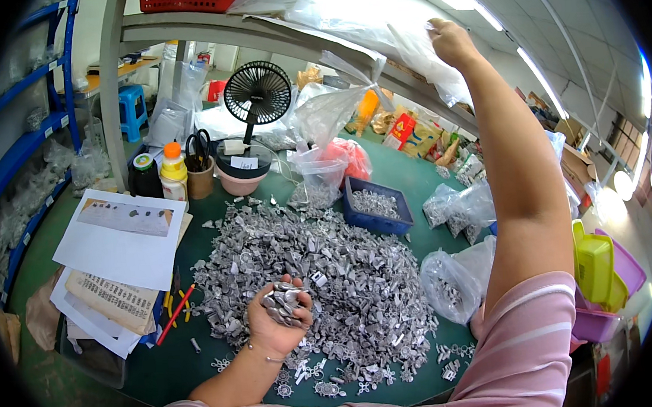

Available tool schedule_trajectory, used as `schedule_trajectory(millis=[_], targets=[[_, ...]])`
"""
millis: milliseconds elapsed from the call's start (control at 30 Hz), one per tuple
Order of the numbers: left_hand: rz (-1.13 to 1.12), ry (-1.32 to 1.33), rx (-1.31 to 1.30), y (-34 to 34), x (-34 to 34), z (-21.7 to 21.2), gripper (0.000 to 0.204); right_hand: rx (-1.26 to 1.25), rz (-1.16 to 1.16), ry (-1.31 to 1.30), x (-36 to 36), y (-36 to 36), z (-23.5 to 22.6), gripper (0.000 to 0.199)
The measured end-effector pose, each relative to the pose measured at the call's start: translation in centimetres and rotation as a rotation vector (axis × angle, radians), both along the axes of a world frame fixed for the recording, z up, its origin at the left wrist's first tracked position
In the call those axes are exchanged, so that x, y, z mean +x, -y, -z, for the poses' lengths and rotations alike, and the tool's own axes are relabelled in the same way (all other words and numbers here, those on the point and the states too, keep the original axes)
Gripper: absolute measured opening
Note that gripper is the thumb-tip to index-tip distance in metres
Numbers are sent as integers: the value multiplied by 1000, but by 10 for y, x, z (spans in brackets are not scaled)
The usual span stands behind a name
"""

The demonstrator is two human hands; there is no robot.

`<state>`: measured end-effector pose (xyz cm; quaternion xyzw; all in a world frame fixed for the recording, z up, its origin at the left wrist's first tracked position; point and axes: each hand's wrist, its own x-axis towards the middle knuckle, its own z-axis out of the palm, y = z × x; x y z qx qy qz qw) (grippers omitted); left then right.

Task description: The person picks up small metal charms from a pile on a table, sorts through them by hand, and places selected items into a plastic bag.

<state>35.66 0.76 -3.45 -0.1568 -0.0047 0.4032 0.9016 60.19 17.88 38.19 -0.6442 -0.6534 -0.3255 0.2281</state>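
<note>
My left hand [279, 320] is cupped, palm up, with its fingers curled around a handful of small silver metal pieces [284, 304]. It hovers over the near left part of a wide heap of small grey metal parts [338, 277] on the green table [146, 378]. High at the upper right, my right hand [450, 43] reaches to the shelf above the table. Its fingers are closed on a clear plastic bag [417, 49], one of several lying there.
A blue bin [377, 206] of small parts stands behind the heap, with a clear bag of parts [450, 285] to its right. At the back are a black fan [257, 96], bottles [173, 172] and a scissors cup [201, 180]. Papers [119, 231] and a red pencil [176, 315] lie left.
</note>
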Motion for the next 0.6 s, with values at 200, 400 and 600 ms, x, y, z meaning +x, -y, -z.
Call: schedule_trajectory(millis=[200,400,600], targets=[[-7,-19,-25,0,1,0,19,-13,-467,-465,36,45,-25,63],[12,-24,-51,0,2,1,18,-186,44,-213,94,88,-23,61],[9,-6,-32,-2,2,3,20,75,314,46,102,78,0,26]])
